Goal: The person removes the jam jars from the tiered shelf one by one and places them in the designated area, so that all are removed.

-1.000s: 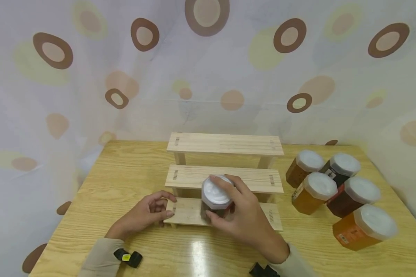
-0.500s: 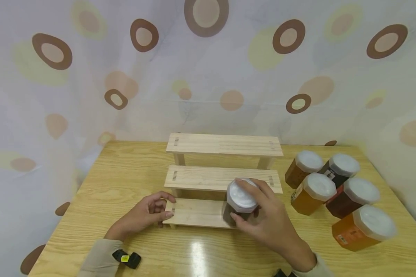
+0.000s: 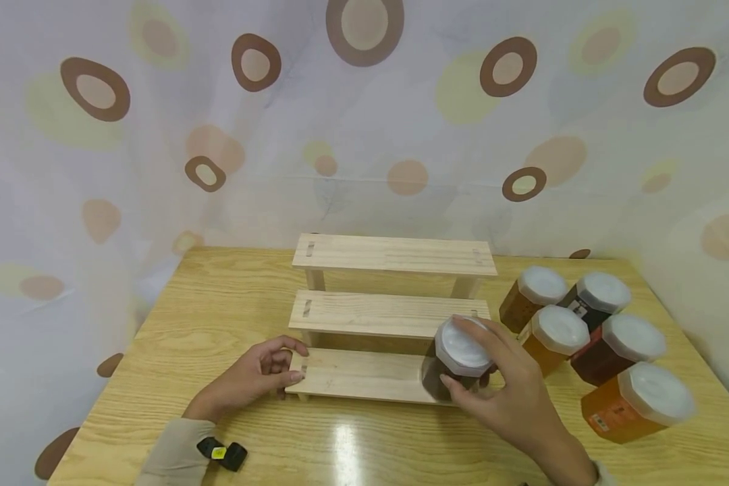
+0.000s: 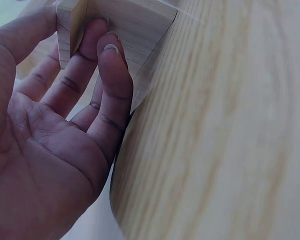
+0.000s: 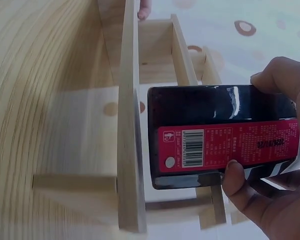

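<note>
A dark jar [image 3: 437,379] with a whitish octagonal lid is in my right hand [image 3: 516,388], above the right end of the lowest plank of a three-step wooden rack [image 3: 364,374]. In the right wrist view, its red label [image 5: 225,145] shows a barcode, and a narrow gap separates the jar's base from the plank [image 5: 128,125]. Thumb and fingers grip it from the side and lid. My left hand [image 3: 261,371] holds the left end of that same plank; the left wrist view has its curled fingers [image 4: 115,75] against the rack's wooden end [image 4: 135,25].
On the table's right side several lidded jars stand close together, among them an amber one [image 3: 619,405] in front and a dark red one [image 3: 601,354]. The rack's middle plank [image 3: 364,312] and top plank [image 3: 395,255] rise behind. A patterned curtain [image 3: 364,135] hangs along the back.
My right hand has carried the dark jar rightward along the lowest plank, from its middle to its right end. The left hand has stayed at the plank's left end.
</note>
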`<state>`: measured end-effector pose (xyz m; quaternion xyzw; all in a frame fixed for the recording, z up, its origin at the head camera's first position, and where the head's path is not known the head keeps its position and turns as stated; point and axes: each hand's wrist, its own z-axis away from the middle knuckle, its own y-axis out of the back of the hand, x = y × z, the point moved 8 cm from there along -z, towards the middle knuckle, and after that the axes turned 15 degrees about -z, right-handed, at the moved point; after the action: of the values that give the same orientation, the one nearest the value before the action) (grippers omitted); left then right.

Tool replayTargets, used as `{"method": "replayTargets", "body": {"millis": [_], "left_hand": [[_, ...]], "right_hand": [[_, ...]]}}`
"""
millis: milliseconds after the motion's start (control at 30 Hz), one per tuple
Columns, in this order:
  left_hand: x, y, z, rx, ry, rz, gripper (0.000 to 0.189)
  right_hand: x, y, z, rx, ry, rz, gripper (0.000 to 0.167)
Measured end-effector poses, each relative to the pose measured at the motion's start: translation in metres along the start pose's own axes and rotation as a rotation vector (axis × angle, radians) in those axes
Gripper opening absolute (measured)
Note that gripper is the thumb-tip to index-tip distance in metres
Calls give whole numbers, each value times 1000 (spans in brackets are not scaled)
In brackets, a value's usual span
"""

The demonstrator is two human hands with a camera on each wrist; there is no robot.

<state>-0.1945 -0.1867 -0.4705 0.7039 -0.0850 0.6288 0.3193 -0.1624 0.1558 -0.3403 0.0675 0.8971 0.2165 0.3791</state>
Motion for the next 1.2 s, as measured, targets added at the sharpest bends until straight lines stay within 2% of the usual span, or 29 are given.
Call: {"method": "replayTargets", "body": {"millis": [167,333,433,567,867,1200], "left_hand": [[-1,-2,1,-8,-14,5,37],[-2,-3,2,-7,-12,7,37],[-3,-4,5,-12,4,6,37],[-3,-5,6,-16,13,9,37],[-3,-5,3,-19,-2,18,36],[-1,0,1,-7,5,-10,36]], "right_hand": [[6,13,8,-3,-22,37,78],[12,27,18,24,-7,61,73],[14,36,24,65,34,63,70],[15,47,29,108,85,53,76],[12,72,37,142,122,87,76],[25,94,51,148,45,133,84]]}}
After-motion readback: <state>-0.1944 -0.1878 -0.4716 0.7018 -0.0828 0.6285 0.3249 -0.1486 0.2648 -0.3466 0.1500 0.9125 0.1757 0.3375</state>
